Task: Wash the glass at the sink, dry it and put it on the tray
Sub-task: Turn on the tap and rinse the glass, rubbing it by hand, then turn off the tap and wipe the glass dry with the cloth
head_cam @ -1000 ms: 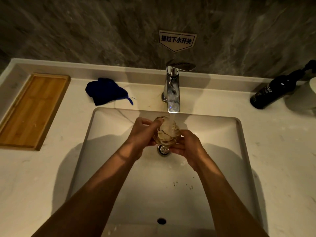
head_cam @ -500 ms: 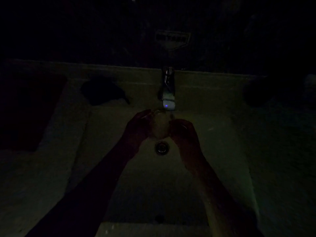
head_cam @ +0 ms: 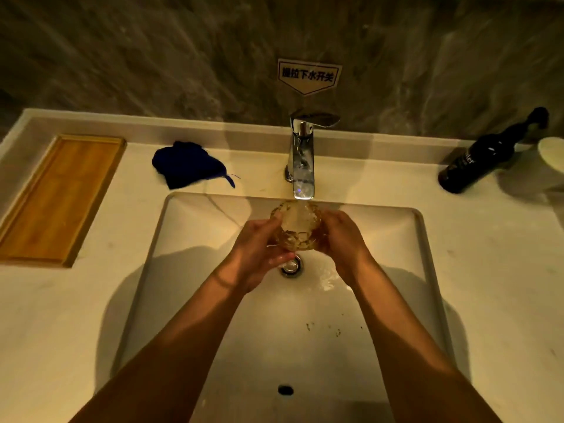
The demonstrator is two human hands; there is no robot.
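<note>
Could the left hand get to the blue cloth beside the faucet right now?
Probably not yet: the left hand is gripping the glass under the running water. The counter path to the blue cloth looks clear.

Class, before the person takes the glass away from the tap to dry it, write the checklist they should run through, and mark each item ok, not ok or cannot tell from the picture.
1. Glass held securely: ok, the left hand and right hand grip it from both sides over the sink.
2. Glass fully rinsed: cannot tell, water is running onto it.
3. Tap turned off: not ok, water flows.
4. Drying cloth within reach: ok, the blue cloth lies on the counter left of the tap.
5. Wooden tray free to take the glass: ok, nothing lies on it.
</note>
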